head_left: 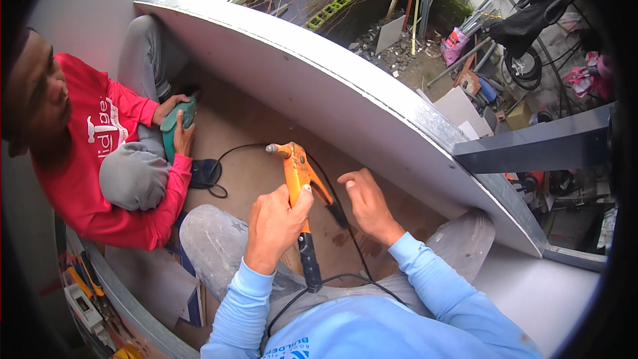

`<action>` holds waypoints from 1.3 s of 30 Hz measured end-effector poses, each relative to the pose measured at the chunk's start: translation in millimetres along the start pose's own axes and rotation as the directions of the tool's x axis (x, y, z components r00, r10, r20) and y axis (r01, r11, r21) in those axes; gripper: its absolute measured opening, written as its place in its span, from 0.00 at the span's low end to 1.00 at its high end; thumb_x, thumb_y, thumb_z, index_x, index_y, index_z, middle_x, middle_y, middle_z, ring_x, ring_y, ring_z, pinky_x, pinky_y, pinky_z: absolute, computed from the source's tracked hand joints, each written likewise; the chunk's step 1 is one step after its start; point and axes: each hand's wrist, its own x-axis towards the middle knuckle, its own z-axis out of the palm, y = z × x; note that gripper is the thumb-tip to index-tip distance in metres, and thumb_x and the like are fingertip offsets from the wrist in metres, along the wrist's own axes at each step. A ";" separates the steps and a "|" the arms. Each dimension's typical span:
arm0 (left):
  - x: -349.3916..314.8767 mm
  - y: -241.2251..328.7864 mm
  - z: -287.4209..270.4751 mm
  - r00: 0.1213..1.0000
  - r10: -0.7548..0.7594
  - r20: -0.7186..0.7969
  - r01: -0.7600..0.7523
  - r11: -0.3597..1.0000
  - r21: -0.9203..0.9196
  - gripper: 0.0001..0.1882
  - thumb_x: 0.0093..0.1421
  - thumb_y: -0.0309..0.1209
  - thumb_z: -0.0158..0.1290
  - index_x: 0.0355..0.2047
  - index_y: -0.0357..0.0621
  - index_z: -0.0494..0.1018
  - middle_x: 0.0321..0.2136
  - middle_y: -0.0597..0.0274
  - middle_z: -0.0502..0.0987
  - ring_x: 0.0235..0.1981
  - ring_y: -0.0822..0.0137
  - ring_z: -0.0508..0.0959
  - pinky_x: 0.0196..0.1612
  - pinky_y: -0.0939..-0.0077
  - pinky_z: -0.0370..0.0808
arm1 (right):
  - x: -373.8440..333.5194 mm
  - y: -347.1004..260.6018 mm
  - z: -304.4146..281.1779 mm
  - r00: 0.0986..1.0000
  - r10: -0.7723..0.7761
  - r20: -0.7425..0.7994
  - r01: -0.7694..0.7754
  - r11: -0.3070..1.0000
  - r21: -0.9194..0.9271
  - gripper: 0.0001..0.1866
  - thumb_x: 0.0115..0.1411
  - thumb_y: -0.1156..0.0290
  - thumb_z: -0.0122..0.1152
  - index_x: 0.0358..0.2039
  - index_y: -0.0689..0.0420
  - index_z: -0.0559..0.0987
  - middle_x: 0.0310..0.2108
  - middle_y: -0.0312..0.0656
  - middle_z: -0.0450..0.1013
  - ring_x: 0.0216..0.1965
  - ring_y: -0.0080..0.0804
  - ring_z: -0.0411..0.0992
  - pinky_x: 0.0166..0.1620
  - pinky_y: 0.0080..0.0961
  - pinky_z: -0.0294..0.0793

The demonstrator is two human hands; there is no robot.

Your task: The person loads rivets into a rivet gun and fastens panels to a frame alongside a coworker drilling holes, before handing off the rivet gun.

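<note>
My left hand (278, 223) is closed around the orange body of a hand riveter (296, 179), held upright above my lap. The riveter's nose points up and left. Its two black-gripped handles are spread apart, one reaching down below my fist and the other slanting toward my right hand (369, 205). That right hand is beside the riveter, not touching it, with loosely bent fingers and nothing visible in them. A black cord (355, 242) passes behind the tool and loops across my lap.
At the left sits a co-worker in a red shirt (100, 139), both hands on a green power tool (178, 126). A curved white panel wall (299, 86) with a metal edge surrounds us. A dark beam (531, 143) juts in at right. Hand tools (85, 276) lie at lower left.
</note>
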 end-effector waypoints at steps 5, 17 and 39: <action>-0.3 -7.9 14.7 0.992 0.064 -0.109 -0.050 0.990 0.134 0.24 0.69 0.48 0.57 0.32 0.36 0.82 0.17 0.47 0.79 0.23 0.46 0.84 0.31 0.54 0.77 | 17.8 -54.5 -21.4 0.996 0.055 -0.071 -0.020 0.909 0.416 0.12 0.76 0.71 0.57 0.52 0.63 0.83 0.44 0.42 0.80 0.46 0.30 0.78 0.53 0.30 0.76; -5.8 -1.6 33.0 0.983 0.179 -0.052 -0.156 0.944 0.290 0.22 0.64 0.48 0.62 0.27 0.38 0.77 0.20 0.42 0.80 0.26 0.37 0.83 0.32 0.45 0.79 | 58.4 -72.6 -32.3 0.997 0.012 0.070 -0.054 0.757 0.651 0.11 0.77 0.70 0.60 0.52 0.62 0.83 0.44 0.38 0.84 0.47 0.21 0.80 0.53 0.24 0.80; -6.4 -7.5 37.7 0.966 0.248 -0.071 -0.224 0.943 0.246 0.21 0.64 0.44 0.63 0.27 0.36 0.76 0.21 0.39 0.80 0.26 0.37 0.82 0.31 0.45 0.78 | 56.0 -72.2 -23.1 0.910 -0.402 -0.098 0.414 0.895 0.168 0.08 0.67 0.82 0.63 0.44 0.62 0.85 0.46 0.46 0.85 0.52 0.43 0.83 0.54 0.36 0.82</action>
